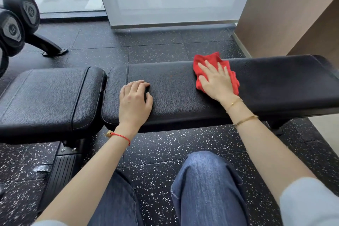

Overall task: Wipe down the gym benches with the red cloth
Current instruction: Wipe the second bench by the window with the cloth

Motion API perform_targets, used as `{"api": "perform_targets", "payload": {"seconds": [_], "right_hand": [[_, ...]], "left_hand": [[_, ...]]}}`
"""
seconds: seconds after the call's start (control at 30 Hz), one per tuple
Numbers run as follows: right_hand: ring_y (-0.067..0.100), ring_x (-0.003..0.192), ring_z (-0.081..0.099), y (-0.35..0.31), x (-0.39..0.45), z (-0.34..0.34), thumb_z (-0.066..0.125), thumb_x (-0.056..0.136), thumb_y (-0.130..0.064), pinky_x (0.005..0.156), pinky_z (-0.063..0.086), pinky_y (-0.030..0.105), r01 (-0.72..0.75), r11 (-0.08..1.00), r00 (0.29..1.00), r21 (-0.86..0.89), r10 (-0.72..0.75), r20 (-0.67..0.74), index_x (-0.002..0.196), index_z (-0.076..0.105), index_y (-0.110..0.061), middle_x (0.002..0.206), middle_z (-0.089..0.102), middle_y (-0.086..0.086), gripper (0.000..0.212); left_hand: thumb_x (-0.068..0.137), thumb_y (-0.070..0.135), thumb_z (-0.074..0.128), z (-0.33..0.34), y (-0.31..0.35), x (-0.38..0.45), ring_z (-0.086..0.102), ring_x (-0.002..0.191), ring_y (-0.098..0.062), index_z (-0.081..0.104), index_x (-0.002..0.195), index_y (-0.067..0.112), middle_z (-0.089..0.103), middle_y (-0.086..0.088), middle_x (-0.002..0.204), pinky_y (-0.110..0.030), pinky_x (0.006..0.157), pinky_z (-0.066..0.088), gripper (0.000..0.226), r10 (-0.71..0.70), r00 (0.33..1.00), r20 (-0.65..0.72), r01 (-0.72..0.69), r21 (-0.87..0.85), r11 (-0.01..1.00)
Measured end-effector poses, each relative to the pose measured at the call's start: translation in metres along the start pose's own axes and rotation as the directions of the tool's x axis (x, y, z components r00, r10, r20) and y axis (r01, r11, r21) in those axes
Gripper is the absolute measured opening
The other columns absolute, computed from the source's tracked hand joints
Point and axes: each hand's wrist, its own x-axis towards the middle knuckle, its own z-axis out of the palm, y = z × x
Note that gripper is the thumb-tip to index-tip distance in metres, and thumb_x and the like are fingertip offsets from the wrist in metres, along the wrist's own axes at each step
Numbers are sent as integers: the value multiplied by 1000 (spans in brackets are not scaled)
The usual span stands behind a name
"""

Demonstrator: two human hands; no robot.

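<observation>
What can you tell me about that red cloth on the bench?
The red cloth looks like soft, slightly fuzzy fabric, bunched and creased rather than folded neatly. It lies flat on the long black bench pad, toward the pad's far edge and right of its middle. The right hand presses on it with fingers spread and fairly straight, covering its centre, so red edges show around the hand. Nothing else touches it.

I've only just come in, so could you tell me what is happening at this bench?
A person is wiping a black gym bench. The right hand presses the red cloth flat against the long back pad, fingers spread, right of the pad's middle. The left hand rests on the same pad near its left end, fingers curled, holding nothing. The seat pad to the left lies untouched, and dumbbells sit on a rack beyond it.
</observation>
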Motion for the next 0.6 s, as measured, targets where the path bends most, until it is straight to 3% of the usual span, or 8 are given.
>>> {"api": "perform_targets", "payload": {"seconds": [0.17, 0.3, 0.43, 0.6], "right_hand": [[28, 151, 12, -47, -15, 10, 41, 99, -39, 123, 1, 44, 191, 981, 981, 24, -191, 32, 151, 30, -38, 162, 21, -10, 53], [26, 150, 17, -41, -53, 12, 44, 98, -37, 123, 4, 42, 312, 949, 950, 51, -313, 2, 149, 35, -37, 159, 27, -11, 52], [24, 149, 20, 0, -69, 7, 44, 98, -37, 123, 5, 40, 261, 965, 965, 39, -259, -53, 148, 36, -37, 158, 30, -12, 51], [25, 149, 20, 58, -50, -3, 43, 99, -36, 123, 6, 42, 36, 999, 994, 4, -35, -100, 149, 35, -38, 159, 29, -10, 50]], "left_hand": [[92, 22, 55, 0, 0, 0, 49, 127, -26, 62, 123, 15, 60, -3, 131, -44, 116, 29, 33, 2, 1000, -2, -2, 3, 1000], [92, 20, 55, -1, 3, 0, 48, 128, -27, 62, 124, 13, 59, -5, 133, -46, 115, 29, 34, 2, 1000, 7, -2, 29, 1000], [93, 19, 54, 0, 9, 4, 50, 126, -28, 64, 121, 12, 61, -6, 130, -45, 112, 32, 30, -9, 1000, 15, 9, 12, 1000], [93, 21, 55, 9, 41, 14, 54, 120, -27, 67, 116, 14, 65, -3, 122, -44, 109, 35, 27, 70, 997, 13, -69, -62, 996]]}}
